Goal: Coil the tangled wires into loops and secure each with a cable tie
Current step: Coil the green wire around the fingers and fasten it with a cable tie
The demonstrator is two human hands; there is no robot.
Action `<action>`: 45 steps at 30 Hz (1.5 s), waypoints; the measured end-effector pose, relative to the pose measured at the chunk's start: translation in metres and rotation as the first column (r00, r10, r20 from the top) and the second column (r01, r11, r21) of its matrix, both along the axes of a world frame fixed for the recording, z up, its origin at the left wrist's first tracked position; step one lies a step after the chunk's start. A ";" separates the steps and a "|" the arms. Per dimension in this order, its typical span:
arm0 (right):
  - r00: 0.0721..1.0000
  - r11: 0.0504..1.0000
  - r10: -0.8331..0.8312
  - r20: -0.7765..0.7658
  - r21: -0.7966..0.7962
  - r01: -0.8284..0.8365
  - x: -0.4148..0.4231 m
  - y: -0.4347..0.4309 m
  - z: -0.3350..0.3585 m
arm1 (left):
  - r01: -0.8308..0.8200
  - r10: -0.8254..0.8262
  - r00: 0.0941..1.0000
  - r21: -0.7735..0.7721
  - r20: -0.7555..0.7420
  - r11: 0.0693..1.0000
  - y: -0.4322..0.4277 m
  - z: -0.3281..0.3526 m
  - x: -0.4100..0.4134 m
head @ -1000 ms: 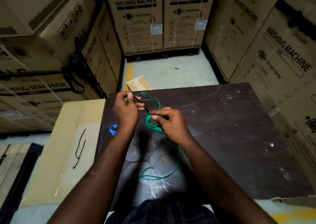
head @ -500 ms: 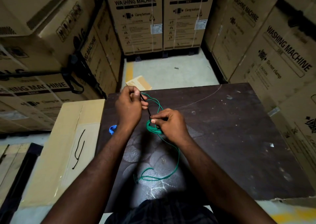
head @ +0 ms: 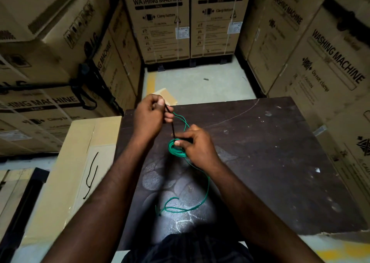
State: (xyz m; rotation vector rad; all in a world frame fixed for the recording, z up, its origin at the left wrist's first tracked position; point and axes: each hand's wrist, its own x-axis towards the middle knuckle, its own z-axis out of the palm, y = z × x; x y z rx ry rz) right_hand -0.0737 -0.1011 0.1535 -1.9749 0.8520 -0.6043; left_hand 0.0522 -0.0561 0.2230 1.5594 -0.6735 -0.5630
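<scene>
Green wire (head: 176, 150) sits bunched in a small coil above the dark table (head: 270, 152), and I have my right hand (head: 197, 148) closed on it, thumb and forefinger pinching the top of the bundle. From that pinch a black tie (head: 172, 125) runs up and to the left, drawn straight. My left hand (head: 150, 118) is closed round its upper end, fingers curled in and the thumb pressed on the strap. That hand is higher and farther from me than the right, out near the table's far edge.

Two thin green strands loop up from the coil between my hands, near the tie. A long loose tail leaves the coil under my right wrist, trails toward me across the table and ends in a flat curl on a pale, lit patch near my lap.

Left of the table lies a flat carton (head: 66, 172) with a thin black cord (head: 91, 174) on its top, well apart from the wire. Tall washing machine boxes (head: 160, 22) stand around the floor beyond.
</scene>
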 end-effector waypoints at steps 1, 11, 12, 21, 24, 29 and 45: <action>1.000 1.000 0.019 -0.010 -0.005 -0.019 0.002 0.001 0.000 | -0.040 0.040 0.999 0.006 -0.025 0.999 -0.001 -0.001 0.006; 0.996 0.996 0.083 -0.014 -0.020 -0.083 0.007 0.007 0.002 | 0.035 -0.035 0.991 -0.005 -0.133 0.999 -0.001 -0.001 0.002; 0.997 0.997 0.073 -0.008 -0.002 -0.073 0.006 0.008 -0.001 | 0.075 -0.074 0.991 0.004 -0.111 0.997 0.001 -0.001 0.000; 0.996 0.993 0.026 -0.080 -0.109 -0.034 -0.004 -0.004 -0.010 | 0.205 -0.207 0.978 -0.053 -0.030 0.977 0.013 0.001 -0.021; 0.999 0.999 -0.016 0.035 -0.048 0.018 -0.006 -0.006 -0.010 | 0.117 -0.136 0.982 -0.145 -0.130 0.982 0.015 0.003 -0.020; 0.998 0.980 0.002 0.064 -0.198 0.010 -0.011 -0.007 -0.011 | 0.102 -0.223 0.848 -0.265 -0.481 0.959 0.024 -0.003 -0.046; 0.986 0.956 0.119 -0.114 -0.253 -0.145 -0.010 0.000 -0.029 | -0.009 -0.147 0.806 -0.261 -0.573 0.965 0.034 -0.026 -0.040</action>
